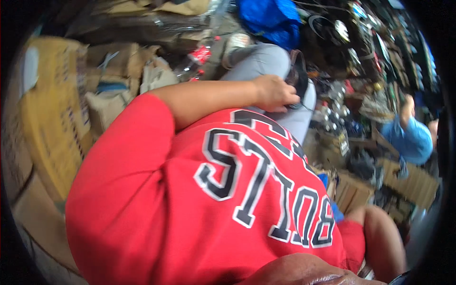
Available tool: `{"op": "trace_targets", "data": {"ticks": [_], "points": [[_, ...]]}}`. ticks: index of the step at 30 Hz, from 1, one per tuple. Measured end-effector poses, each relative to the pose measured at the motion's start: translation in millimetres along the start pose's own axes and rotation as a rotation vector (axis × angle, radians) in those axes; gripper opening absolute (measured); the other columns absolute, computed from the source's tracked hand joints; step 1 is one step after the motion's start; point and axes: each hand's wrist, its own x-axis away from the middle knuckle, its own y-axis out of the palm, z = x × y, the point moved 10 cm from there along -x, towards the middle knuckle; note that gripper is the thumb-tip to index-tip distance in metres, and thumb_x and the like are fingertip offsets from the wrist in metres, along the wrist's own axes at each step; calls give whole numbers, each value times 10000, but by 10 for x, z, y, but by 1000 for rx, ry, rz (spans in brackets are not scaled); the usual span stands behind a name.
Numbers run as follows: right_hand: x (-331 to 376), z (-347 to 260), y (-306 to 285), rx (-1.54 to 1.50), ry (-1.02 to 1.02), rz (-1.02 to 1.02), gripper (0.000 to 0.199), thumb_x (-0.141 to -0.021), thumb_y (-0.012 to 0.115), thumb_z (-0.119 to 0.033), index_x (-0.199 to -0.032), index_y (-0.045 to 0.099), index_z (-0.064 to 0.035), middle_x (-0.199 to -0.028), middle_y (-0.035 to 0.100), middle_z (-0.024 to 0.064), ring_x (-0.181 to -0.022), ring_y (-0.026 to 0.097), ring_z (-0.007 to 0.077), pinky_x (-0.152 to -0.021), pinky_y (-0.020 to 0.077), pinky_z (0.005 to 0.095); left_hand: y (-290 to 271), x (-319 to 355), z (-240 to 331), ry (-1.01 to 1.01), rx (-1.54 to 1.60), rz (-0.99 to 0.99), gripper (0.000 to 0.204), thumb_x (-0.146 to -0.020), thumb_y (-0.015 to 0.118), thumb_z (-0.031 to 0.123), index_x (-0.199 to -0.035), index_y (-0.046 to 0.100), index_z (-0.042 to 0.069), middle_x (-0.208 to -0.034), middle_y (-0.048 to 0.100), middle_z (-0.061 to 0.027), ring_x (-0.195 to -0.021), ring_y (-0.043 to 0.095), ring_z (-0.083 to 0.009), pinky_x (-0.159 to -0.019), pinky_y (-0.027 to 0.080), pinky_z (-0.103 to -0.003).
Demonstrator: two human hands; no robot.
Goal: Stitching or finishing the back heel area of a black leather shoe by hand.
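My left hand [276, 93] is closed over my lap, its fingers curled together. At the fingertips lies a dark object with a thin curved band [298, 78], resting against my grey trouser leg [266, 61]. Its kind cannot be made out, and part of it is hidden by the hand. My right arm [384, 232] bends at the lower right, below a red sleeve. The right hand itself does not show.
Flattened cardboard [54, 114] and paper pieces pile up on the left, near a clear plastic bottle with a red label [199, 56]. A blue plastic sheet [270, 21] lies ahead. Mixed scrap and boxes [354, 190] spread rightward, where another person in blue [408, 140] is.
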Motion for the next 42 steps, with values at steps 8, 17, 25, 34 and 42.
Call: {"op": "trace_targets", "data": {"ticks": [8,17,25,34,42], "points": [[-212,540,993,356,221,-98,414,-782,710,-207,-1167,607,-93,-965,622,83,-837,587,136,-714,479,280,-234,102,-149,-45,9,56,272,-723,699,263,-871,531,108,-796,568,-74,-716,605,-293,-650,482,-390],[-79,1655,1404,214,506,-155,460,-743,766,-323,-1065,578,-55,-753,604,51,-678,537,105,-579,433,285,-198,139,-265,-143,-45,-138,318,-736,694,301,-948,565,102,-928,573,-102,-792,620,-296,-693,497,-394],[280,1705,1699,4,619,-301,308,-775,751,-270,-850,606,-9,-719,573,-9,-679,500,72,-594,424,257,-34,-75,-358,-98,-296,-273,221,-745,615,126,-965,627,115,-1212,527,-102,-890,644,-270,-742,512,-381],[538,1436,1177,104,596,125,321,-830,687,-322,-735,610,-24,-580,486,-39,-529,412,63,-476,324,248,-62,-303,-403,-95,-408,-121,72,-770,589,173,-798,651,150,-864,584,-65,-787,653,-236,-641,501,-371],[420,1831,1064,207,713,-10,406,-786,686,-400,-743,637,1,-584,567,83,-543,525,177,-555,427,348,27,-332,-173,-154,150,-151,251,-725,631,135,-967,657,72,-976,626,-117,-921,605,-322,-812,489,-383]]}}
